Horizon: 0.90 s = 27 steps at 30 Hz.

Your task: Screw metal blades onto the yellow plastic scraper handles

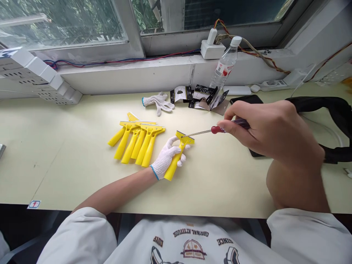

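My left hand (166, 157), in a white knit glove with a blue cuff, grips a yellow scraper (175, 161) with its wide head pointing away from me. My bare right hand (264, 128) is closed around a screwdriver (218, 129) with a red and dark handle. The screwdriver's thin shaft reaches left, and its tip meets the scraper's head near a screw. Left of my gloved hand, several more yellow scrapers (134, 145) lie side by side in an overlapping row, handles toward me.
Behind the scrapers rests a loose white glove (158, 102). Black printed cards (203, 97) lie near a plastic bottle (225, 64). White boxes (41, 79) stand at the far left. A black strap (330, 106) and a partly hidden phone (247, 99) are on the right.
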Motion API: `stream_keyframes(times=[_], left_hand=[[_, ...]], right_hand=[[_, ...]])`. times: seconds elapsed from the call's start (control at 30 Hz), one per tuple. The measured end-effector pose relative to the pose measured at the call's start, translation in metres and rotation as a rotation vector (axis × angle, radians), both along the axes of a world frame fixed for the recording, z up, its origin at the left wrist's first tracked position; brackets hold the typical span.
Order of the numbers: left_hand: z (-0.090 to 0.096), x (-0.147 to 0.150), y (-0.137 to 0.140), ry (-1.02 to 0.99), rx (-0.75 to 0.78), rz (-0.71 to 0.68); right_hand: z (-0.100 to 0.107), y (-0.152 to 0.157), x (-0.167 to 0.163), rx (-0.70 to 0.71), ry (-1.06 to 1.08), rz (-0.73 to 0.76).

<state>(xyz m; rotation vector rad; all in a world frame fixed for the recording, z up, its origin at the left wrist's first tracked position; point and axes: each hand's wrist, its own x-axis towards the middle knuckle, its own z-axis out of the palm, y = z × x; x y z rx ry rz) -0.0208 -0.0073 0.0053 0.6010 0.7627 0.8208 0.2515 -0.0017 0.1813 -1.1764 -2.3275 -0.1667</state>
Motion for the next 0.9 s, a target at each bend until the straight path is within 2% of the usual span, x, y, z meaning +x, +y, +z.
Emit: stream_keyframes(times=[0.13, 0.23, 0.3, 0.37, 0.47, 0.6, 0.7, 0.83, 0.9], left_hand=[[0.000, 0.000, 0.000, 0.007, -0.012, 0.003], [-0.001, -0.001, -0.001, 0.006, 0.011, -0.006], [-0.001, -0.001, -0.001, 0.005, 0.017, -0.002], [0.000, 0.000, 0.000, 0.008, 0.016, -0.003], [0.002, 0.001, 0.001, 0.025, 0.001, 0.010], [0.003, 0.001, 0.002, 0.035, -0.023, 0.037], [0.003, 0.001, 0.001, 0.032, -0.002, 0.022], [0.005, 0.001, 0.000, 0.037, -0.007, 0.017], [0.005, 0.002, 0.001, 0.040, -0.014, 0.025]], right_hand=[[0.005, 0.000, 0.003, -0.118, 0.010, 0.149], [0.009, 0.000, 0.008, -0.109, -0.020, 0.244], [0.007, 0.001, 0.009, -0.031, -0.040, 0.202], [0.002, 0.003, 0.007, 0.040, -0.028, 0.099], [-0.003, 0.004, -0.001, 0.021, -0.010, -0.010], [0.002, 0.001, -0.004, -0.111, -0.004, 0.114], [0.006, 0.000, 0.000, -0.095, -0.002, 0.192], [-0.001, 0.005, 0.003, 0.058, -0.045, 0.102], [-0.004, 0.007, 0.002, 0.055, -0.053, 0.050]])
